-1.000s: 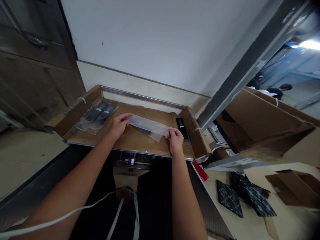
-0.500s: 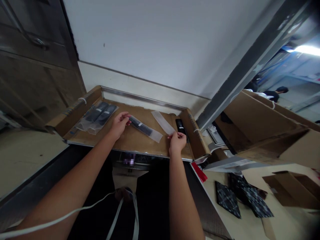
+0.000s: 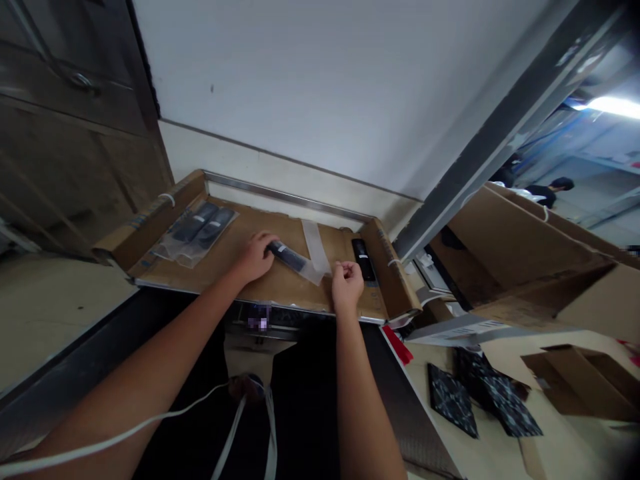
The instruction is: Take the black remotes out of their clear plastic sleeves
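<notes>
My left hand (image 3: 259,258) is closed on the upper end of a black remote control (image 3: 287,256) with a white label. The remote lies slanted inside a clear plastic sleeve, whose loose end (image 3: 313,274) points toward my right hand. My right hand (image 3: 347,285) has its fingers pinched together at the lower end of another flat, milky plastic sleeve (image 3: 315,244); the fingertips partly hide the contact. Just right of that hand lies a bare black remote (image 3: 363,259). Bagged black remotes (image 3: 206,227) rest at the tray's left side.
The cardboard-lined tray (image 3: 395,280) has raised side walls and a metal back rail, against a white wall panel. Large cardboard boxes (image 3: 530,247) stand at the right. Dark patterned packages (image 3: 453,400) lie on the floor. A white cable (image 3: 125,437) crosses my left forearm. People are in the far background.
My left hand has shifted right and curled further over the sleeved remote, which moved slightly right. My right hand moved a little left, and the flat sleeve's lower end swung left.
</notes>
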Available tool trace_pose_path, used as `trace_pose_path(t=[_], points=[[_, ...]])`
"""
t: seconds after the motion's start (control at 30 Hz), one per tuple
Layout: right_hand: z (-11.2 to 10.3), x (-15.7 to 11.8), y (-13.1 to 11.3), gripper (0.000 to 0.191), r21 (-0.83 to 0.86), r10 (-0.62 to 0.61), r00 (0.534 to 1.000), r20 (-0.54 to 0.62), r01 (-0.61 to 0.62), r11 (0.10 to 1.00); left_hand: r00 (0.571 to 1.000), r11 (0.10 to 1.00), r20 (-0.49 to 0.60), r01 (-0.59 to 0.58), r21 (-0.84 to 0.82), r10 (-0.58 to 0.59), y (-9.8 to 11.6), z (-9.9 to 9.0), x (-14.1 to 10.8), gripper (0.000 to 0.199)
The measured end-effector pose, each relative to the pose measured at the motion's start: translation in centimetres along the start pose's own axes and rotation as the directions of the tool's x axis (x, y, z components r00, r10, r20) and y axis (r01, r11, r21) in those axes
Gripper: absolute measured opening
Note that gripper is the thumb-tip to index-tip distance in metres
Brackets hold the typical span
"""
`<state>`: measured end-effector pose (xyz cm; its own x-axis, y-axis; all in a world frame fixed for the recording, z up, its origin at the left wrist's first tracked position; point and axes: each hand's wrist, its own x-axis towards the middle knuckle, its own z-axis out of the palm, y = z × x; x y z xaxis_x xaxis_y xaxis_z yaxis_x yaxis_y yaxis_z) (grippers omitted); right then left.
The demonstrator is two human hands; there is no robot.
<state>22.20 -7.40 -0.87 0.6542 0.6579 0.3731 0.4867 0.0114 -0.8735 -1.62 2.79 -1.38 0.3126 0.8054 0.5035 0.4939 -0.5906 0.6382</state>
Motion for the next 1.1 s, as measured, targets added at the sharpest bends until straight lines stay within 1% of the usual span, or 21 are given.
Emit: trace_pose_path(t=[0.03, 0.07, 0.1, 0.17, 0.23, 0.3, 0.37, 0.4, 0.43, 0.47, 0.5, 0.53, 0.57, 0.6, 0.63, 0.67, 0.7, 0.77, 0.83, 0.97, 1.1], points=[[0.0, -0.3, -0.3, 0.026, -0.022, -0.047, 0.998, 0.047, 0.048, 0.999, 0.995, 0.991, 0.059, -0.086, 0.107, 0.080, 0.5, 0.1, -0.1, 0.046], [0.0, -0.5, -0.6, 0.026, -0.048, -0.090, 0.991, 0.095, 0.095, 0.994, 0.985, 0.971, 0.111, -0.150, 0.185, 0.131, 1.0, 0.3, -0.2, 0.053], [0.0, -0.7, -0.9, 0.026, -0.074, -0.122, 0.983, 0.135, 0.133, 0.988, 0.976, 0.954, 0.152, -0.187, 0.236, 0.154, 1.3, 0.5, -0.1, 0.057], [0.0, -1.0, -1.1, 0.026, -0.109, -0.140, 0.975, 0.174, 0.160, 0.981, 0.965, 0.938, 0.213, -0.210, 0.274, 0.154, 1.6, 0.9, 0.3, 0.059], [0.0, -1.0, -1.0, 0.027, -0.115, -0.117, 0.980, 0.161, 0.136, 0.984, 0.957, 0.941, 0.253, -0.209, 0.264, 0.141, 1.4, 1.2, 0.9, 0.056], [0.0, -0.8, -0.7, 0.027, -0.100, -0.091, 0.986, 0.139, 0.105, 0.989, 0.946, 0.951, 0.285, -0.222, 0.215, 0.156, 1.0, 1.3, 1.5, 0.051], [0.0, -0.6, -0.3, 0.028, -0.074, -0.078, 0.990, 0.121, 0.087, 0.993, 0.928, 0.970, 0.321, -0.228, 0.082, 0.191, 0.6, 1.0, 1.8, 0.044], [0.0, -0.5, -0.2, 0.028, -0.057, -0.074, 0.991, 0.112, 0.081, 0.995, 0.925, 0.980, 0.328, -0.197, -0.012, 0.190, 0.3, 0.8, 1.8, 0.041], [0.0, -0.5, -0.2, 0.029, -0.040, -0.072, 0.992, 0.103, 0.076, 0.996, 0.938, 0.986, 0.308, -0.133, -0.102, 0.159, 0.0, 0.5, 1.8, 0.038], [0.0, -0.5, -0.2, 0.030, -0.024, -0.073, 0.993, 0.094, 0.076, 0.997, 0.962, 0.983, 0.256, -0.049, -0.175, 0.093, -0.4, 0.3, 1.8, 0.036], [0.0, -0.6, -0.3, 0.030, -0.015, -0.079, 0.993, 0.091, 0.080, 0.997, 0.986, 0.975, 0.167, 0.038, -0.219, -0.001, -0.8, 0.1, 1.8, 0.035], [-0.1, -0.8, -0.5, 0.031, -0.013, -0.089, 0.992, 0.091, 0.091, 0.996, 0.994, 0.966, 0.050, 0.111, -0.232, -0.102, -1.2, 0.0, 1.9, 0.035], [-0.1, -1.0, -0.7, 0.031, -0.018, -0.107, 0.989, 0.098, 0.109, 0.994, 0.979, 0.963, -0.075, 0.168, -0.212, -0.187, -1.6, 0.0, 2.0, 0.034], [-0.1, -1.3, -0.9, 0.031, -0.030, -0.129, 0.985, 0.113, 0.133, 0.991, 0.953, 0.963, -0.181, 0.213, -0.166, -0.242, -1.9, 0.1, 2.2, 0.034], [-0.1, -1.5, -1.1, 0.031, -0.046, -0.153, 0.979, 0.132, 0.160, 0.986, 0.930, 0.962, -0.250, 0.253, -0.100, -0.271, -2.2, 0.2, 2.4, 0.033], [-0.1, -1.8, -1.3, 0.032, -0.064, -0.172, 0.973, 0.154, 0.184, 0.981, 0.919, 0.957, -0.276, 0.288, -0.022, -0.283, -2.4, 0.4, 2.6, 0.033], [-0.1, -2.0, -1.5, 0.032, -0.080, -0.187, 0.967, 0.174, 0.203, 0.976, 0.917, 0.946, -0.270, 0.319, 0.061, -0.292, -2.5, 0.5, 2.8, 0.035], [-0.1, -2.2, -1.6, 0.033, -0.101, -0.194, 0.960, 0.201, 0.218, 0.971, 0.924, 0.912, -0.225, 0.356, 0.205, -0.311, -2.4, 0.7, 3.1, 0.037], [-0.2, -2.2, -1.5, 0.035, -0.105, -0.179, 0.963, 0.201, 0.203, 0.974, 0.925, 0.884, -0.196, 0.371, 0.283, -0.325, -2.3, 0.6, 3.2, 0.035], [-0.3, -2.0, -1.3, 0.036, -0.098, -0.159, 0.970, 0.181, 0.179, 0.979, 0.934, 0.885, -0.139, 0.357, 0.299, -0.329, -2.3, -0.2, 2.7, 0.032], [-0.1, -2.1, -1.3, 0.034, -0.106, -0.175, 0.965, 0.195, 0.198, 0.974, 0.959, 0.907, -0.047, 0.279, 0.315, -0.279, -2.7, -0.8, 2.4, 0.030]])
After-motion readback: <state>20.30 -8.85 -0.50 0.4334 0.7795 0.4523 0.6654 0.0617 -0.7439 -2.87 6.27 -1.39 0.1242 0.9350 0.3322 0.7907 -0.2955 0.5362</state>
